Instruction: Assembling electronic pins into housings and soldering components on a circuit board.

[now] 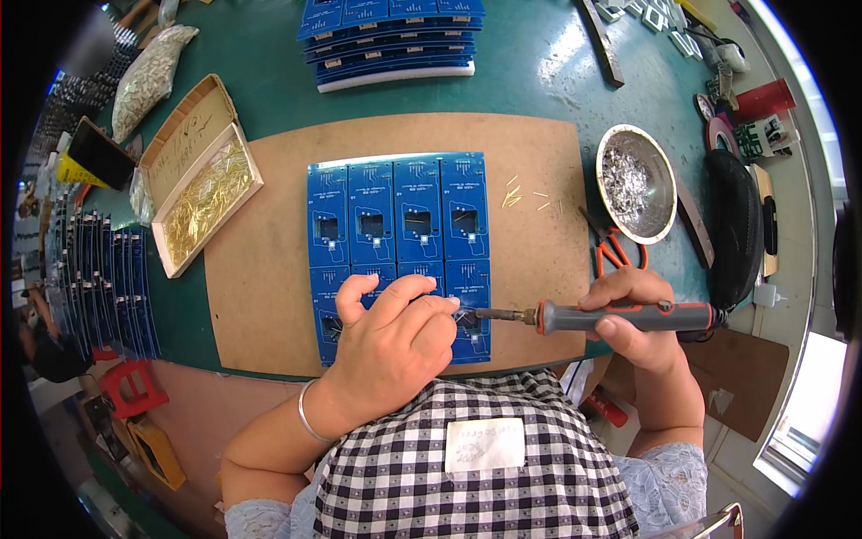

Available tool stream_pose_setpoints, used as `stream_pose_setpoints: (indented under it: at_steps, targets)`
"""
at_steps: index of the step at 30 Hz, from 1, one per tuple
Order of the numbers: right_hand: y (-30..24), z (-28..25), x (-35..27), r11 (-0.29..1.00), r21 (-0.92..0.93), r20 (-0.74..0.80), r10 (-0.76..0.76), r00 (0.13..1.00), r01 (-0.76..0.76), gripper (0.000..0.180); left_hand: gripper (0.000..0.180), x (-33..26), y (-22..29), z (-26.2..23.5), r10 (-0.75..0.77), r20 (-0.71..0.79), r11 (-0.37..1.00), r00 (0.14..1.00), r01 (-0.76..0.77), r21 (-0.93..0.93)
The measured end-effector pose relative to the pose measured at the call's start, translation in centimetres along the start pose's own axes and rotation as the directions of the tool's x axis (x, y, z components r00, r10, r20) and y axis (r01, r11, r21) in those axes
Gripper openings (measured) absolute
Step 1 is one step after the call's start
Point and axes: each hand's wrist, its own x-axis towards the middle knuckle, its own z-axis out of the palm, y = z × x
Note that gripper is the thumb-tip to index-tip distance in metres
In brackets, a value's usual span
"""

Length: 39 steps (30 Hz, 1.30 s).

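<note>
A blue circuit board panel (373,180) with repeated sections and square cutouts lies on a brown board (269,296). In my right hand (633,314) is a soldering iron (620,318) with a grey and orange handle, its tip pointing left at the panel's lower right section. Over the panel's lower half rests my left hand (395,332), its fingers bent and the fingertips by the iron's tip. Whatever those fingertips may pinch is too small to make out. Part of the lower row of sections is hidden under this hand.
Golden pins fill a cardboard box (202,202) at left; several loose pins (512,193) lie right of the panel. A metal bowl (636,184) holds silvery scraps beside orange-handled pliers (620,251). Blue boards stand stacked (391,45) at the back and upright (108,287) at left.
</note>
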Motion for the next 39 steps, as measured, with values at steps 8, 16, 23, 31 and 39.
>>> stream_pose_setpoints:
  at_steps: [8, 16, 23, 31, 39]
  targets:
    - [-0.5, 0.2, 1.0, 1.000, -0.026, 0.039, -0.016, 0.999, 0.017, 0.023, 0.014, 0.2, 0.0, 0.0, -0.026, -0.004, 1.000, 1.000, 0.026, -0.009]
    - [-1.0, -0.4, 1.8, 0.992, -0.080, 0.108, -0.086, 0.990, 0.094, 0.024, 0.012, 0.4, 0.2, -0.3, -0.051, 0.002, 0.998, 0.999, 0.051, -0.037]
    - [-1.0, -1.0, 0.1, 0.994, 0.020, -0.109, -0.103, 0.989, 0.106, 0.029, 0.012, 0.2, 0.0, -0.4, -0.041, 0.000, 0.999, 0.999, 0.041, -0.035]
    - [-0.1, 0.3, -0.5, 0.994, 0.037, -0.153, -0.099, 0.983, 0.106, 0.028, 0.013, -0.2, -0.1, -1.0, -0.051, -0.003, 0.998, 0.999, 0.051, -0.035]
    - [0.4, 1.9, 0.1, 0.988, 0.124, -0.142, -0.075, 0.987, 0.093, 0.026, 0.013, -1.5, -1.8, -2.4, -0.125, -0.066, 0.992, 0.990, 0.127, 0.023]
